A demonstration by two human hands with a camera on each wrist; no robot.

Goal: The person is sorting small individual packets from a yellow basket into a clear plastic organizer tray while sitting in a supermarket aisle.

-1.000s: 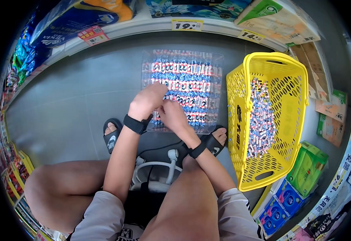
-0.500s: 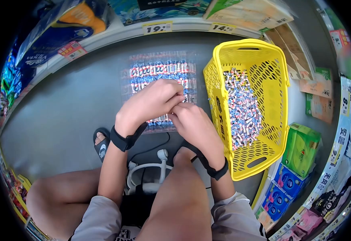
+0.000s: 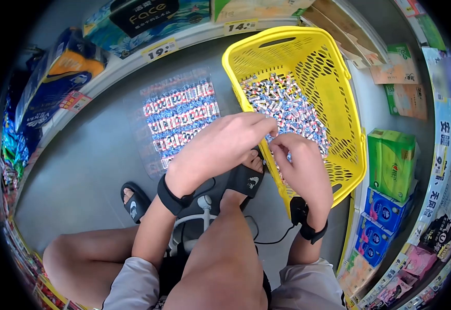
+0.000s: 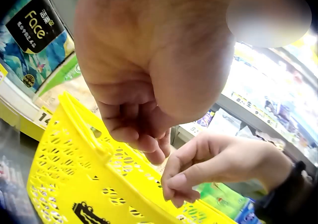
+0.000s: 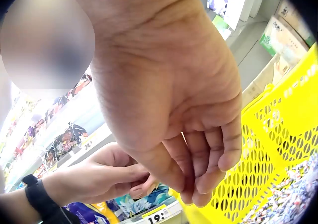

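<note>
My left hand [image 3: 225, 142] is over the left rim of the yellow basket [image 3: 230, 67], its fingers loosely bent, with nothing showing in them. Close beside it hangs my right hand [image 3: 303, 163], also above that rim, fingers pointing down and thumb near the fingertips; the right wrist view shows no object in it. A heap of small wrapped candies [image 3: 292, 111] in blue, white and red lies inside the basket. On the floor to the left, more such candies stand in neat rows inside a clear box [image 3: 148, 150], its near right part hidden by my left hand.
Shelves with tissue packs [image 3: 145, 23] and price tags run along the back. Green packs [image 3: 391, 165] and blue packs [image 3: 375, 232] line the right side. My slippered foot [image 3: 249, 175] stands between box and basket, a white stool frame [image 3: 205, 209] behind it.
Both hands have moved right, from over the clear box to above the basket's left rim. The head view has swung right, so box and basket sit further left in it.
</note>
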